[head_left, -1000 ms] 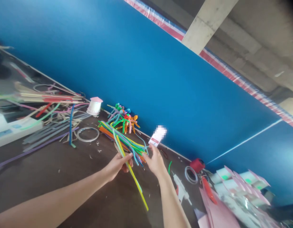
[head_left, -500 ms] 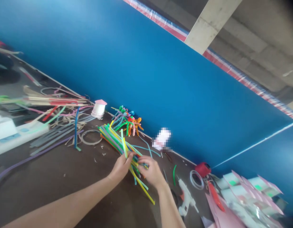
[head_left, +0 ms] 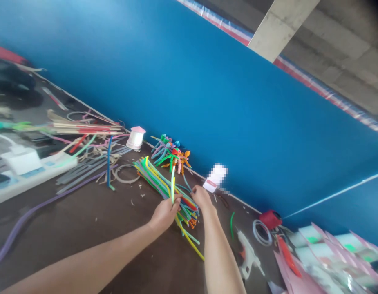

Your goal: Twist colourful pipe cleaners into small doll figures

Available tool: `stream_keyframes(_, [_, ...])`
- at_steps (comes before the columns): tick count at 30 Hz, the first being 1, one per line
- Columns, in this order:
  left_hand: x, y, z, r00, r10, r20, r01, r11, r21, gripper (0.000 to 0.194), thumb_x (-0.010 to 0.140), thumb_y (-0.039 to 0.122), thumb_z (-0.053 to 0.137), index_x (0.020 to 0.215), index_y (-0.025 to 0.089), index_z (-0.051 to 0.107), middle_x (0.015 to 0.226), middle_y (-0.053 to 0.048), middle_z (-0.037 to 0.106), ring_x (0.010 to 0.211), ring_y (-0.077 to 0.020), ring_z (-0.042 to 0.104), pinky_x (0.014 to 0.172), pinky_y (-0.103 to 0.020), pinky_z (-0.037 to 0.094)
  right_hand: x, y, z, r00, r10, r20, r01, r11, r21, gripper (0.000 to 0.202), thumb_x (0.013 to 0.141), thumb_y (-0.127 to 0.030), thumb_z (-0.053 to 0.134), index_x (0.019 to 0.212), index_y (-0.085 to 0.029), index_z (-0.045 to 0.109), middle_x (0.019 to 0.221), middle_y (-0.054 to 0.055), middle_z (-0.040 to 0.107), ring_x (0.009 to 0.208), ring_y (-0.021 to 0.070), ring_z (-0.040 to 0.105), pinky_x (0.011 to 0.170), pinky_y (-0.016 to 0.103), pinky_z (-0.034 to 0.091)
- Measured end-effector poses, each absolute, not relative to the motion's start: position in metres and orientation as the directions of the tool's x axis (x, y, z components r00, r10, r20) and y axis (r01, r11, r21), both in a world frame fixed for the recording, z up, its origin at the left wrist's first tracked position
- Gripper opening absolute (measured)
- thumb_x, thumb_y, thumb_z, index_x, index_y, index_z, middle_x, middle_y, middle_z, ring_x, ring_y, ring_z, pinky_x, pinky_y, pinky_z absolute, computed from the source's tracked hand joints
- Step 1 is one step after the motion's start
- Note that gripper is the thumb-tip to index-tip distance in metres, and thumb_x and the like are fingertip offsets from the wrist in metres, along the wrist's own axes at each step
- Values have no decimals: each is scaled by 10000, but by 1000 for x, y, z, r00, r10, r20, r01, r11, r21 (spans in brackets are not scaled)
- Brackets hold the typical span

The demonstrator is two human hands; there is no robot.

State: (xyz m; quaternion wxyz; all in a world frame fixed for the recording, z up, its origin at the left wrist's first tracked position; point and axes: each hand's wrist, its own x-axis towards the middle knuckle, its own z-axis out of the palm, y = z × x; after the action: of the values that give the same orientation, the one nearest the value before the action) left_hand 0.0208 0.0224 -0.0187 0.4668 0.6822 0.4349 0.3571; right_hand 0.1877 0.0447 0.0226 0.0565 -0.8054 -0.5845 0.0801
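My left hand (head_left: 166, 211) is closed on a few pipe cleaners, a pale green one (head_left: 173, 183) standing up from the fingers and a yellow one (head_left: 193, 246) trailing down to the right. Beneath and behind it, a thick bundle of multicoloured pipe cleaners (head_left: 155, 179) lies on the dark table. My right hand (head_left: 204, 199) is beyond the bundle's right end, its fingers bent together at a light blue pipe cleaner (head_left: 186, 182); its fingertips are partly hidden. Several small pipe-cleaner figures (head_left: 173, 155) stand against the blue wall.
A white cup-like piece with a pink roof (head_left: 136, 138) stands left of the figures. Farther left are loose sticks (head_left: 87, 129) and a power strip (head_left: 58, 165). On the right lie a glue gun (head_left: 249, 255), a coil (head_left: 262, 232), a red tool (head_left: 289, 257) and pink-and-white pieces (head_left: 317, 245).
My right hand has moved from beside my left hand, over the bundle, to the light blue pipe cleaner beyond it. My left hand keeps its pipe cleaners. The view has shifted slightly.
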Motion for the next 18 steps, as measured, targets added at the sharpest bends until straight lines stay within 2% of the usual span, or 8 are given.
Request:
stream_keyframes(3, [21,22,-18,374,926,48,279,-162,946,429,824,400,297,1081,197,574,700,-29,655,681,-175,587,572,-226,381,196,28,28,309,948,-71,935,-317,-158,129,734,-158,471,769,-175,594,839,95,641,839,236,584,704,317,387])
stream_keyframes(6, [21,23,-19,379,924,41,277,-155,948,421,817,399,308,1069,199,580,724,-29,663,719,-185,588,592,-233,391,209,7,35,347,937,-49,922,-350,-167,118,731,-128,458,744,-159,571,832,124,630,837,248,577,703,331,373])
stream_keyframes(9, [23,25,-21,402,914,57,202,-149,968,415,812,361,324,1107,178,552,784,-37,663,721,-175,588,628,-236,413,223,-15,44,401,916,-6,890,-391,-236,72,730,-150,467,727,-157,539,724,102,616,744,233,582,666,321,372])
stream_keyframes(14, [24,25,-21,349,933,91,74,-124,989,345,795,338,394,1029,171,584,971,-71,624,881,-199,562,725,-256,431,239,-54,57,536,825,179,778,-400,-485,43,742,-202,428,714,-182,454,614,17,522,585,164,526,572,275,361])
stream_keyframes(18, [23,24,-17,225,967,116,-36,-111,993,257,818,283,366,874,179,595,1110,-76,532,1010,-194,488,772,-235,422,234,-77,60,648,703,292,620,-265,-739,186,811,-365,284,781,-205,375,598,-42,416,408,89,385,421,227,308])
